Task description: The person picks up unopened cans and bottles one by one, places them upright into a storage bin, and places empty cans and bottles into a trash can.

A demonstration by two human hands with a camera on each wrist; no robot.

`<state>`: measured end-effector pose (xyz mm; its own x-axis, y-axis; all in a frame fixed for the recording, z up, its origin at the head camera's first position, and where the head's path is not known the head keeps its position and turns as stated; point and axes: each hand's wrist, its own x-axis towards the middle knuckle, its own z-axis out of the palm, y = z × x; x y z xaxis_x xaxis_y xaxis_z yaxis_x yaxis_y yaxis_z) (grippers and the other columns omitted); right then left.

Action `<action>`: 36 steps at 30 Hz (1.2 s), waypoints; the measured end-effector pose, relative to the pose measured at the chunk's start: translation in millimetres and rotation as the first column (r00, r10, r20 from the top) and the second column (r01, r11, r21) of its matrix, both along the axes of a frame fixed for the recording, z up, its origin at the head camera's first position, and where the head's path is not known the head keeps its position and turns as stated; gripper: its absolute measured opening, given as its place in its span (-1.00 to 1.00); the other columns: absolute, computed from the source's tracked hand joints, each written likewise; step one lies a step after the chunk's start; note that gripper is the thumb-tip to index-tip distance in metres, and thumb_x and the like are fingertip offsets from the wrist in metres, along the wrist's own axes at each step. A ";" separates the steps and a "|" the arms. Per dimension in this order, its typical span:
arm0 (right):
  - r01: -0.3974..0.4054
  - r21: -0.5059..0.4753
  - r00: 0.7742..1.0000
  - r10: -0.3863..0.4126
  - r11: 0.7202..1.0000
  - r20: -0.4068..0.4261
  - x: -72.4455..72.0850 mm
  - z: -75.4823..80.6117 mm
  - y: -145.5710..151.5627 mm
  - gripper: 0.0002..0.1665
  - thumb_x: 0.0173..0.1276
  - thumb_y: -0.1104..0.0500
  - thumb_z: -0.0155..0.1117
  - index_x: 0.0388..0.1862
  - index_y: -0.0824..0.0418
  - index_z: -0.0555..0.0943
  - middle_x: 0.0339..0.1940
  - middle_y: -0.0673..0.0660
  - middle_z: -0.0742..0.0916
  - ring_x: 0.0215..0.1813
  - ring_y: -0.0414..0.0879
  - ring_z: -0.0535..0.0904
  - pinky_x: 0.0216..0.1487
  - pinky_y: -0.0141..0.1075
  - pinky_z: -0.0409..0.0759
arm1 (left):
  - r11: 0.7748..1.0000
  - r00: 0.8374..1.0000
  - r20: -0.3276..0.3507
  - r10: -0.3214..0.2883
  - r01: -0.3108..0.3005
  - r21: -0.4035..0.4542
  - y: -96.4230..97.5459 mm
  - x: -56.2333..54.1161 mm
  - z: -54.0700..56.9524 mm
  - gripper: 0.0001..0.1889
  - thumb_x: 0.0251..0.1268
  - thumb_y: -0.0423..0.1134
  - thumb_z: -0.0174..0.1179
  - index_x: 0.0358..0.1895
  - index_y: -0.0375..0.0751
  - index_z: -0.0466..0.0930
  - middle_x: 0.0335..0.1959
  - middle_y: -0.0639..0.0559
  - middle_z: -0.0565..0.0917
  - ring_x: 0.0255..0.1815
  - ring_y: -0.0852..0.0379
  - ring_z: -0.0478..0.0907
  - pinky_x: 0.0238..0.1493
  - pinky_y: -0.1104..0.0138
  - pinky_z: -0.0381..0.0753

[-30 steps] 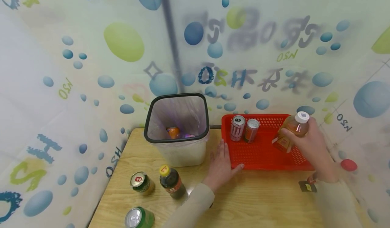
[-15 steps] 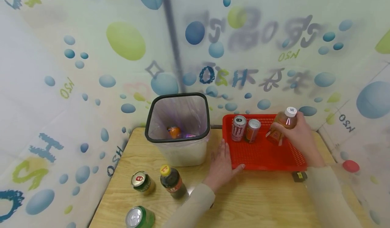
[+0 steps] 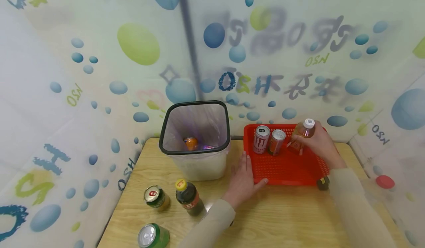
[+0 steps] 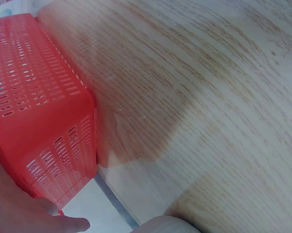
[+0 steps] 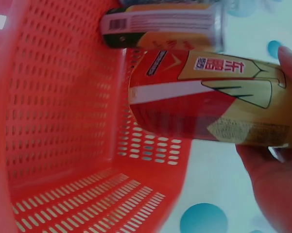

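Note:
A red plastic basket [image 3: 282, 170] stands on the wooden table. My right hand [image 3: 320, 143] grips a drink bottle [image 3: 300, 135] with a white cap and amber contents, over the basket's back right part. Up close in the right wrist view, the bottle [image 5: 209, 97] has a red and gold label, and its base hangs above the basket floor. My left hand [image 3: 242, 185] touches the basket's front left corner, fingers straight along the left side and thumb at the front rim. Inside stand a pink-and-white can [image 3: 261, 140] and a smaller orange-and-silver can [image 3: 276, 143].
Left of the basket stands a lined bin [image 3: 199, 167] holding an orange item [image 3: 190, 143]. A dark bottle with a yellow cap [image 3: 190, 200], a dark green and gold can [image 3: 157, 199] and a green can [image 3: 154, 236] stand at front left. Patterned sheeting [image 3: 139, 89] surrounds the table.
My right hand has carried the bottle leftward, closer to the two cans in the basket. My left hand has stayed at the basket's corner.

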<state>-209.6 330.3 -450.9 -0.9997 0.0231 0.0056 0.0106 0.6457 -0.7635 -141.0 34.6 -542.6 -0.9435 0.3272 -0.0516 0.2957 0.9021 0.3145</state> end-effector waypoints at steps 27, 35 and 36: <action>-0.232 -0.079 0.962 0.241 0.970 0.129 -31.8 -43.2 8.1 0.11 0.43 -0.06 0.43 0.61 0.27 -0.08 0.42 0.42 0.38 0.33 0.33 0.37 0.30 0.21 0.55 | 1.000 1.000 -0.028 -0.003 0.002 -0.030 2.7 -0.5 -1.0 0.15 0.34 0.53 0.00 0.69 -0.26 -0.12 0.73 -0.14 -0.24 0.71 -0.12 -0.17 0.56 -0.14 0.13; -0.297 -0.049 0.945 0.301 0.954 0.127 -39.9 -40.2 14.1 0.00 0.38 0.05 0.49 0.57 0.25 0.11 0.39 0.38 0.48 0.30 0.30 0.44 0.21 0.15 0.63 | 1.000 1.000 -0.027 -0.003 0.002 -0.022 1.1 0.5 -0.1 0.15 0.35 0.53 0.00 0.69 -0.26 -0.13 0.73 -0.15 -0.26 0.72 -0.10 -0.23 0.56 -0.13 0.14; -0.301 -0.043 0.944 0.304 0.953 0.128 -40.5 -39.1 14.4 -0.02 0.38 0.06 0.49 0.56 0.27 0.14 0.38 0.38 0.49 0.32 0.31 0.43 0.25 0.19 0.59 | 1.000 1.000 -0.026 -0.002 0.002 -0.022 0.8 0.5 0.0 0.15 0.35 0.53 0.00 0.69 -0.27 -0.14 0.73 -0.15 -0.25 0.72 -0.10 -0.23 0.57 -0.13 0.13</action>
